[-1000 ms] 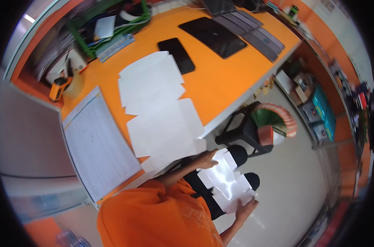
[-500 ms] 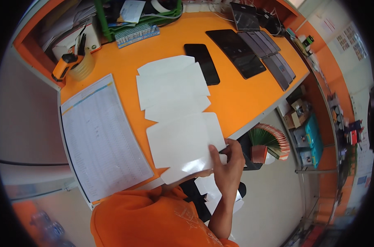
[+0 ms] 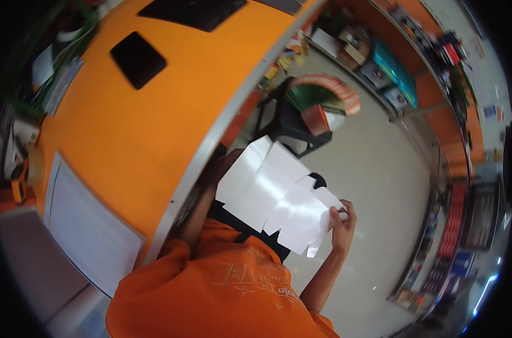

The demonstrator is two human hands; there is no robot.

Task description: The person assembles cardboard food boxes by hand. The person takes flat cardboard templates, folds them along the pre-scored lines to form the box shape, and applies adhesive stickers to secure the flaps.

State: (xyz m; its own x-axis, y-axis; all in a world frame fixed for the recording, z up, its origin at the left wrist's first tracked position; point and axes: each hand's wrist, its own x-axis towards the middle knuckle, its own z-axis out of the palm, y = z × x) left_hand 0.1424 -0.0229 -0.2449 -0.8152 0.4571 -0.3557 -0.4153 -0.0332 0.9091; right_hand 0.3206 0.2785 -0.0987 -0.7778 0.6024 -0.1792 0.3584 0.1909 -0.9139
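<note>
A glossy white cardboard box blank (image 3: pixel 256 183), unfolded with creases and cut flaps, is over my lap beside the table edge. I cannot tell whether it is a single sheet or two overlapping. My right hand (image 3: pixel 343 225) pinches its right end, thumb on top. At the opposite edge, my left hand (image 3: pixel 225 166) grips the blank in shadow, its fingers partly hidden. On the orange table (image 3: pixel 171 118) lie a black phone-shaped device (image 3: pixel 138 59), a larger black tablet-like device (image 3: pixel 194 11) and a sheet of printed paper (image 3: pixel 90 219).
The table's metal edge (image 3: pixel 211 146) runs close by my left forearm. A dark stool (image 3: pixel 292 127) beyond the blank bears a fan of red, white and green cards (image 3: pixel 323 93). Shelves with boxes (image 3: pixel 379 70) line the right. An orange tool (image 3: pixel 19 183) sits at far left.
The box blank has left the tabletop and is now over my lap between both hands. My view has swung right, and my left hand has come into sight.
</note>
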